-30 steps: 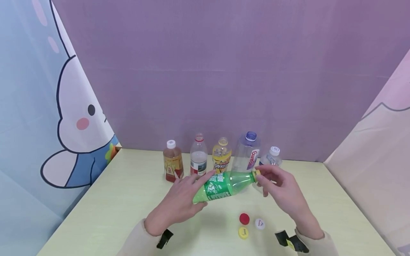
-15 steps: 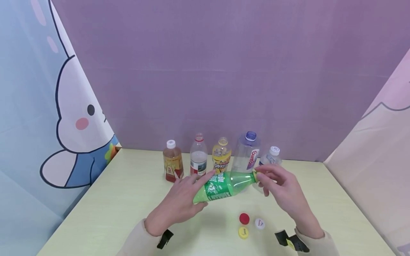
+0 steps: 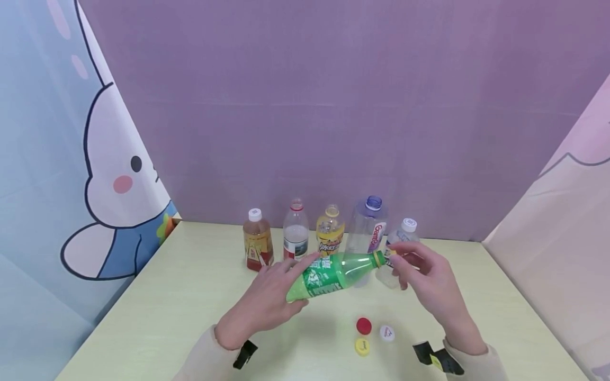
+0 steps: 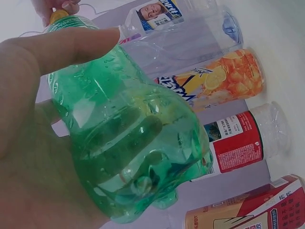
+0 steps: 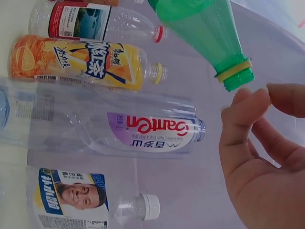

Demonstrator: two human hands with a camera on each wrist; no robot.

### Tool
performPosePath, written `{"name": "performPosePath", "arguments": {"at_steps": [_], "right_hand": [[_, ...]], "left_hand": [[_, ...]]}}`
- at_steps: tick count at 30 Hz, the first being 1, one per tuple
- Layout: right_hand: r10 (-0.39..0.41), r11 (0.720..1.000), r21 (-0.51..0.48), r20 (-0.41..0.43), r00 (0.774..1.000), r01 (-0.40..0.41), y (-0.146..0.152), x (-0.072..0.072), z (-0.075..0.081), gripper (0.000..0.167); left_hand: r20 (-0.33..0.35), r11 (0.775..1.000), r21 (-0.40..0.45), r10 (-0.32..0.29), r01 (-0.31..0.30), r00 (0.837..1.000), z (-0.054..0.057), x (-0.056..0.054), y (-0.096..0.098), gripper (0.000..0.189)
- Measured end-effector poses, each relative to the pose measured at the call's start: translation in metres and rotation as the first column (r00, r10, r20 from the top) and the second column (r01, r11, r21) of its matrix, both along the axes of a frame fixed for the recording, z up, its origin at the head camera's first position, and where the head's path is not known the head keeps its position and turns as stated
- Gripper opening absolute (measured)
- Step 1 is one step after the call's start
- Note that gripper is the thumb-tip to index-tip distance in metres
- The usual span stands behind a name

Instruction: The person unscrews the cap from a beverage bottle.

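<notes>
My left hand (image 3: 267,299) grips the lower body of a green plastic bottle (image 3: 329,275), which is tilted almost sideways above the table with its neck to the right. In the left wrist view, the thumb lies over the green bottle (image 4: 138,138). My right hand (image 3: 429,275) is just off the neck, thumb and fingertips pinching a yellow bottle cap (image 3: 393,253), mostly hidden by the fingers. The right wrist view shows the uncapped green threads of the bottle neck (image 5: 236,78) with a yellow ring below, close to the right hand's fingertips (image 5: 255,102).
Behind stand a white-capped brown drink bottle (image 3: 258,243), a clear red-ringed bottle (image 3: 295,233), a yellow-labelled bottle (image 3: 330,233), a large clear bottle (image 3: 362,233) and a white-capped clear bottle (image 3: 404,235). In front lie red (image 3: 364,326), white (image 3: 387,333) and yellow (image 3: 362,346) caps.
My right hand has turned the yellow cap and drawn it off the neck, moving slightly right. The left hand and green bottle have stayed nearly still.
</notes>
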State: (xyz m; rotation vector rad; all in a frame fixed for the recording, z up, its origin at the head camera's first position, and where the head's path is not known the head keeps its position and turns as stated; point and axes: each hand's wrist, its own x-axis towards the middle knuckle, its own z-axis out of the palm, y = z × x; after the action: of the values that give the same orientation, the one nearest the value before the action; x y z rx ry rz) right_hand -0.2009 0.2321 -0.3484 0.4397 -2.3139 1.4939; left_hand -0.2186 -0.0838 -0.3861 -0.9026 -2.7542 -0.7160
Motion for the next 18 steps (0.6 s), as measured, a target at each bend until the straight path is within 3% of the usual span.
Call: {"name": "performPosePath", "arguments": {"at_steps": [5,10,14,18], "right_hand": [[-0.019,1.0,0.0,0.025,1.0,0.019,0.005,-0.003,0.002,0.024],[-0.017,0.993,0.115,0.081,0.997,0.008,0.004,-0.006,-0.004,0.026],[0.043,0.978,0.196,0.133,0.99,-0.068,-0.003,-0.01,-0.018,0.029],[0.111,0.965,0.222,0.135,0.985,-0.14,-0.013,-0.014,-0.033,0.028]], "left_hand": [[-0.008,0.999,0.044,0.011,-0.01,1.0,0.0,-0.002,-0.002,0.091],[0.018,0.993,0.122,0.004,-0.006,1.0,0.0,-0.003,-0.003,0.089],[0.051,0.987,0.161,0.003,-0.011,0.999,0.001,-0.002,-0.004,0.087],[0.053,0.979,0.205,0.002,-0.013,0.999,0.002,-0.003,-0.005,0.087]]}}
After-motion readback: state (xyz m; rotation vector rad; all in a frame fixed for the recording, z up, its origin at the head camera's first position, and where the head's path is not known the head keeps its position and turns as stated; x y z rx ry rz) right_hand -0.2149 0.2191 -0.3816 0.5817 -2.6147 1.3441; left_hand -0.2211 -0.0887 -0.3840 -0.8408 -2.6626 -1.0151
